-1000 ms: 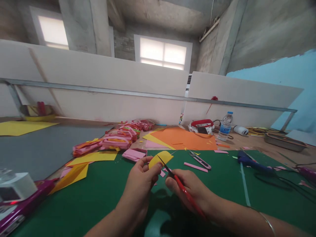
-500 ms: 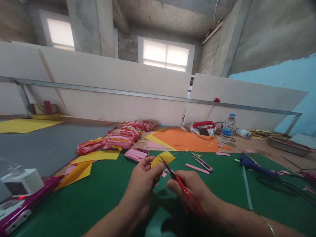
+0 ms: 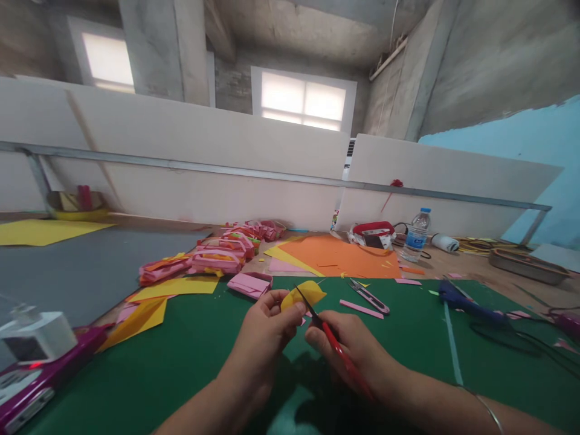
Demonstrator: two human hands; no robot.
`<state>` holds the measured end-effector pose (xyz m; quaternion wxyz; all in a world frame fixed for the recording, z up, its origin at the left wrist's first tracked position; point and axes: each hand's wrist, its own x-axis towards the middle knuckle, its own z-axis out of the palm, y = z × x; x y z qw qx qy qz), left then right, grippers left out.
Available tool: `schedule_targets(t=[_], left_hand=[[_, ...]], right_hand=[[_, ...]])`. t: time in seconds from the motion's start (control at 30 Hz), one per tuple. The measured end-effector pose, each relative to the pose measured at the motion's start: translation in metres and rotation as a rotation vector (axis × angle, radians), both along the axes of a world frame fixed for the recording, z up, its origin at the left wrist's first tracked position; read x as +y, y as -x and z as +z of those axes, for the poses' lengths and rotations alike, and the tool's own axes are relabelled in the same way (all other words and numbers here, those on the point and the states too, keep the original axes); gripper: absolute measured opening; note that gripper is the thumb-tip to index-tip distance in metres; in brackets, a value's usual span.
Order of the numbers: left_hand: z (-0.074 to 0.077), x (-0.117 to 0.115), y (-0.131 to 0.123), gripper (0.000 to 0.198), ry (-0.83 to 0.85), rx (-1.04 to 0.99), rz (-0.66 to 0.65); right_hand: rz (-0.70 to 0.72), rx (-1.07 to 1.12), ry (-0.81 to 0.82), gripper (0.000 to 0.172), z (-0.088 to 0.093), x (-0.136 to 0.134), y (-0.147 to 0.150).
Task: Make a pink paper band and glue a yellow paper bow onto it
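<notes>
My left hand (image 3: 267, 329) pinches a small folded piece of yellow paper (image 3: 304, 294) above the green cutting mat (image 3: 181, 356). My right hand (image 3: 357, 350) grips red-handled scissors (image 3: 333, 344), whose dark blades reach up into the yellow paper. Both hands meet near the middle of the mat, fingers closed.
Small snips (image 3: 369, 296) and a pink strip (image 3: 361, 309) lie just beyond my hands. An orange sheet (image 3: 339, 255), pink folded pieces (image 3: 217, 258), yellow sheets (image 3: 174, 286), a water bottle (image 3: 415, 234), a blue glue gun (image 3: 462, 298) and a purple device (image 3: 36, 368) surround the mat.
The yellow paper has turned a little in my left hand and sits lower; the scissor blades have worked further into it. My view shifted slightly.
</notes>
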<state>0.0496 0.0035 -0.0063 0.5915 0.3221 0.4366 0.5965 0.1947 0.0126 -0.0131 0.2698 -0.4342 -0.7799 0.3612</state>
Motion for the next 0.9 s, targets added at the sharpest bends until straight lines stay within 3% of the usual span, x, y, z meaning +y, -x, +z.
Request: schedule_targets(t=[0.2,0.4,0.9], left_hand=[[0.001,-0.003,-0.002,0.020,-0.027,-0.019,-0.093],[-0.001,0.000,0.000,0.018,-0.040,-0.020,-0.130],[-0.002,-0.003,0.002,0.016,-0.025,0.003,-0.137]], right_hand=[[-0.015,0.049,-0.014,0.012,-0.003,0.000,-0.001],[-0.018,0.059,-0.096,0.008,-0.006,0.003,0.000],[-0.056,0.019,-0.182,0.013,-0.010,0.004,0.001]])
